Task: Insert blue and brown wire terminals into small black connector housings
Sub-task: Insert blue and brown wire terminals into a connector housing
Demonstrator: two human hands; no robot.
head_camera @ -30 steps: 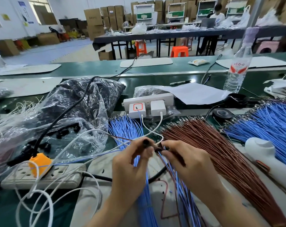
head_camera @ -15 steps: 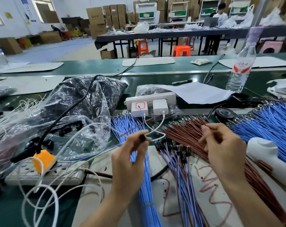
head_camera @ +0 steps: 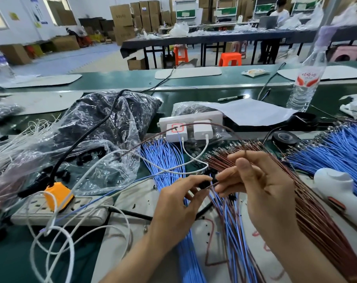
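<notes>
— What does the next move turn on?

— The gap between the two sets of fingertips. The left hand (head_camera: 179,207) pinches a small black connector housing (head_camera: 203,184) between thumb and fingers. The right hand (head_camera: 263,193) pinches the end of a brown wire (head_camera: 230,130) between thumb and forefinger. The housing lies just to the left of the right fingertips, so the push, I judge, goes right to left.

— And the wire's axis?

— The short held end runs roughly crosswise, pointing at the housing. The rest arcs up and over toward the far left. I cannot tell whether the terminal is already in its cavity or only at the mouth; it is too small and partly hidden.

— Which hand is nearer the job?

— Both meet on it. The left steadies, and the right looks like the one to drive.

— What is under them?

— A pale work mat (head_camera: 136,203), with a pile of mixed blue and brown leads (head_camera: 230,231) fanning toward the person. The brown wire bundle (head_camera: 316,211) lies just right of the right hand, and the blue wire bundle (head_camera: 163,158) lies beyond the left. A power strip (head_camera: 57,213) sits well to the left, tangled in white cable.

— Farther back?

— A clear bag of black parts (head_camera: 104,123), a white charger block (head_camera: 191,119) and a sheet of paper (head_camera: 251,113). There is a tape roll (head_camera: 285,137) and a water bottle (head_camera: 306,82) on the green bench (head_camera: 122,82). Beyond that are orange stools (head_camera: 229,59), stacked cardboard boxes (head_camera: 122,19) and another person (head_camera: 277,13) seated at a far table.
</notes>
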